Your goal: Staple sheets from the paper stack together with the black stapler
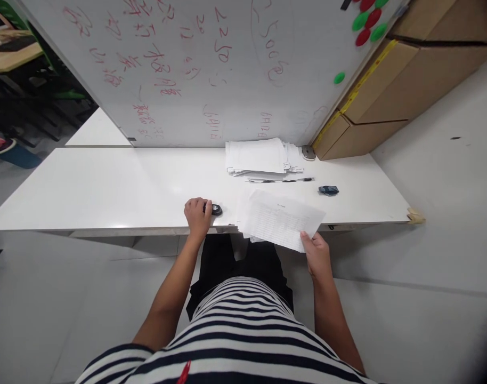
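My left hand [197, 215] rests near the front edge of the white table [107, 186], its fingers curled around a small black object [216, 209] that may be a stapler. My right hand [316, 250] pinches the near corner of a printed sheet [283, 218], which lies on top of a few other sheets at the table's front edge. Further back sits a stack of white papers [259, 157], with a black pen [297, 180] lying just in front of it.
A small dark clip-like object [329, 190] lies right of the pen. A whiteboard [211, 69] with red writing and coloured magnets [367, 21] stands behind the table. Cardboard boxes [391, 90] lean at the right, and a grey object [308, 152] sits by them.
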### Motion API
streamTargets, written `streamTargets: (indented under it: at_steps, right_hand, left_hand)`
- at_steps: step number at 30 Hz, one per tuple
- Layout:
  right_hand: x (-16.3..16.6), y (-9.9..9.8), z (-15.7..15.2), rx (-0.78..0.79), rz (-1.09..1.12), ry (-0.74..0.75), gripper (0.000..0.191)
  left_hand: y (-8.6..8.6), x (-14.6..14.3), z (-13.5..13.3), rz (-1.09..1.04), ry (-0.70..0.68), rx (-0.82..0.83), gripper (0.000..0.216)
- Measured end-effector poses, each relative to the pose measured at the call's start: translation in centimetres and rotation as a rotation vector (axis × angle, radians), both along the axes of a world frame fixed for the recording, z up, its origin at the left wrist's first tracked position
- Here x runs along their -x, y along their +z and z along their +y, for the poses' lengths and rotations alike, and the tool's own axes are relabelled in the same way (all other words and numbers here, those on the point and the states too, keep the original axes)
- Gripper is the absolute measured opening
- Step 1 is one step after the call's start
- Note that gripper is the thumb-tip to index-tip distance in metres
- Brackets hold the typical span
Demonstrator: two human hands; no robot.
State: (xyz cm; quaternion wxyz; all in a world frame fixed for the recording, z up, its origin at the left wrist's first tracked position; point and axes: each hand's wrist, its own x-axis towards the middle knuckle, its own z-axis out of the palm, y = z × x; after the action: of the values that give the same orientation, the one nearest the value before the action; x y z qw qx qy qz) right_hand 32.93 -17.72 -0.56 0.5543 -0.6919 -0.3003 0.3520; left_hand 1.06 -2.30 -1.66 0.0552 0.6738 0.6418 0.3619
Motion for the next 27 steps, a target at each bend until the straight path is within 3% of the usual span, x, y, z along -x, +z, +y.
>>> streamTargets:
  at_steps: [5,9,12,14,18,23,27]
  right_hand:
    - [-1.5,0.3,-0.3,0.092,-0.124,0.058,0.055]
    - [-2.3,0.0,0.5,-0.006,-0.038,0.040,0.052]
    - [-2.6,0.3,2.0,-0.027,-0.106,0.078,0.049]
    - [-2.5,0.7,3.1,0.065,-0.277,0.135,0.051]
    - [-2.2,1.0,4.4,0.269,-0.847,0.178,0.072]
    - [-2.1,1.0,5.3,0.229,-1.173,0.206,0.064]
    - [-1.6,2.9,9.2,0.094,-1.306,0.296,0.058]
  left_hand:
    - [-0.1,0.0,0.1,0.001,0.003,-0.002,0.022]
    - [-0.3,0.0,0.2,0.008,0.005,-0.013,0.022]
    - [-0.4,0.0,0.2,0.021,0.011,-0.024,0.023]
    - [-0.4,0.0,0.2,0.031,0.014,-0.034,0.023]
    - [-0.3,0.0,0.1,0.036,0.009,-0.053,0.023]
    - [-0.3,0.0,0.0,0.034,0.009,-0.029,0.024]
    - [-0.4,0.0,0.0,0.036,0.021,-0.015,0.025]
